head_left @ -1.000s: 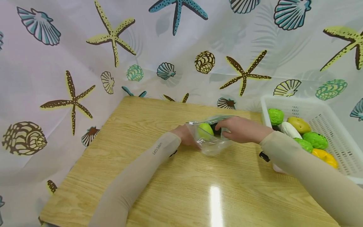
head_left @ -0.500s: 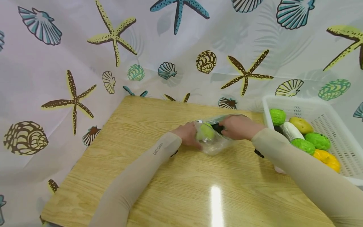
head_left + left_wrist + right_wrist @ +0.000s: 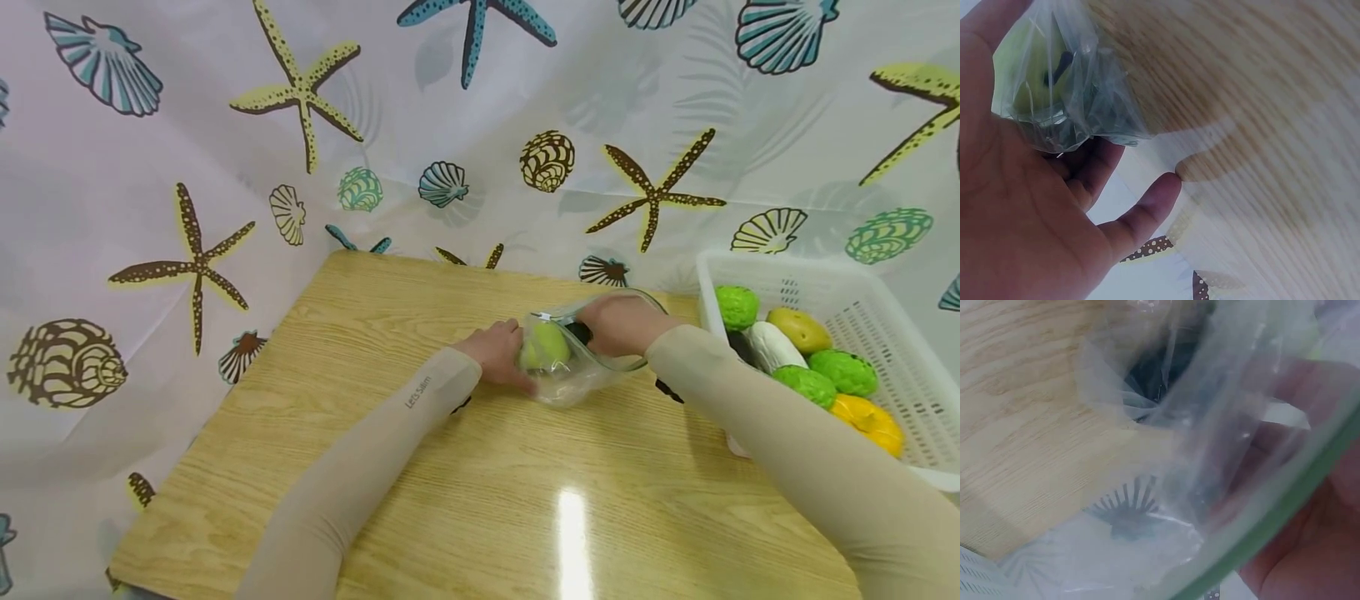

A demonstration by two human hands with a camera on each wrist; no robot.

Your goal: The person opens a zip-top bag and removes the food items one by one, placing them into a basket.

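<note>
A clear zip bag (image 3: 566, 387) lies on the wooden table with its mouth turned to the right. Inside its left end is a green apple (image 3: 546, 346), whose dark stem shows in the left wrist view. My left hand (image 3: 493, 354) cups that end, fingers on the far side and thumb near the front. In the left wrist view the little finger stands away from the bag. My right hand (image 3: 618, 325) is inside the open mouth, beside a dark rounded thing (image 3: 579, 332). Film blurs the fingertips in the right wrist view, so their grip on it is unclear.
A white basket (image 3: 892, 308) stands at the right, holding bumpy green fruits (image 3: 843, 372), a potato (image 3: 798, 331), a white oblong piece (image 3: 774, 346) and a yellow-orange one (image 3: 866, 422). A shell-print cloth (image 3: 480, 125) hangs behind the table (image 3: 420, 500).
My right hand has gone deeper into the bag, moving slightly left, and the dark thing now sits inside the mouth. The bag's mouth has opened wider around the wrist. My left hand stays nearly in place.
</note>
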